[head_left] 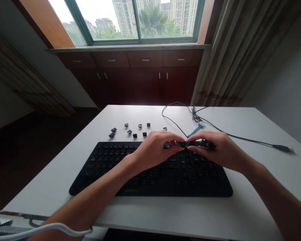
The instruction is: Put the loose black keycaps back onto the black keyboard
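A black keyboard (140,184) lies on the white table. Over its upper right part my left hand (157,147) and my right hand (215,147) meet, thumbs and fingertips closed. Between them they pinch a small black object (203,144), stretching from the left fingertips into the right hand; its kind is not clear. Beyond the keyboard several loose black keycaps (129,132) lie scattered. A small blue tool (197,129) with a pale end rests just behind my hands.
The keyboard's thin black cable (170,117) loops across the back of the table (145,112) in a tangle (196,115). Its plug (282,147) lies at the right. A white cable (57,227) crosses the near left corner. Red cabinets (140,83) stand beyond.
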Motion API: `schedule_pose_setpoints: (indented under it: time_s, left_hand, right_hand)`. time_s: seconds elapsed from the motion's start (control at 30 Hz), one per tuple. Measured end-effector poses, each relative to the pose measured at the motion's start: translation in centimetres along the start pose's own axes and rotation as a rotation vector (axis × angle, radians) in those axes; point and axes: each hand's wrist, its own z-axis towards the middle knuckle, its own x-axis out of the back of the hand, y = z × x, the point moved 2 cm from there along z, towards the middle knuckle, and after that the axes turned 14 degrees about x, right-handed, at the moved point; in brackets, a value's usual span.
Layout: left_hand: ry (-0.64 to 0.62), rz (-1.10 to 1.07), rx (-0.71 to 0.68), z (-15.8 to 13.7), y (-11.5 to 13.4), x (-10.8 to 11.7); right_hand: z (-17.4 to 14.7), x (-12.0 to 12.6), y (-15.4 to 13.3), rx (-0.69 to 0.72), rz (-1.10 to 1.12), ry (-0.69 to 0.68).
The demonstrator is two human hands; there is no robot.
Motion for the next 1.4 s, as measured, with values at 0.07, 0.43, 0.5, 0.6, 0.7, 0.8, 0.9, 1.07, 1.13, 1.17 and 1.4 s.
schedule_pose_setpoints:
  time_s: [0.07,0.43,0.5,0.6,0.7,0.8,0.9,1.07,1.13,1.17,1.4]
  left_hand:
    - [0.004,0.007,-0.016,-0.3,-0.2,-0.4]
    - [-0.003,0.136,-0.095,-0.9,-1.5,-1.6]
    - [-0.005,0.158,-0.106,-1.0,-1.4,-1.6]
    - [-0.007,0.181,-0.115,-1.3,-1.3,-1.6]
    - [-0.009,0.203,-0.116,-1.5,-1.2,-1.6]
    - [-0.002,0.220,-0.132,-1.6,-1.1,-1.6]
    - [0.019,0.227,-0.145,-1.7,-1.0,-1.5]
    - [0.069,0.233,-0.143,-1.7,-1.2,-1.3]
    - [0.091,0.255,-0.171,-1.8,-1.3,-1.2]
    - [0.099,0.266,-0.186,-1.8,-1.3,-1.2]
    - [0.154,0.282,-0.249,-1.8,-1.0,-1.1]
  right_hand:
    - [-0.2,-0.3,-0.3,0.055,-0.023,-0.053]
    - [-0.8,-1.6,0.3,0.041,-0.194,-0.203]
    - [-0.8,-1.7,0.5,0.043,-0.192,-0.206]
    - [-1.0,-1.5,0.8,0.045,-0.183,-0.211]
    - [-1.1,-1.3,0.8,0.049,-0.152,-0.217]
    - [-1.0,-1.3,0.8,0.037,-0.108,-0.208]
    - [-0.8,-1.4,0.8,0.030,-0.069,-0.199]
    - [-0.4,-1.3,0.7,0.000,-0.005,-0.141]
    - [-0.4,-1.3,0.6,-0.011,0.020,-0.129]
    - [-0.4,-1.3,0.5,-0.018,0.030,-0.130]
    - [-0.4,-1.5,0.1,-0.051,0.018,-0.089]
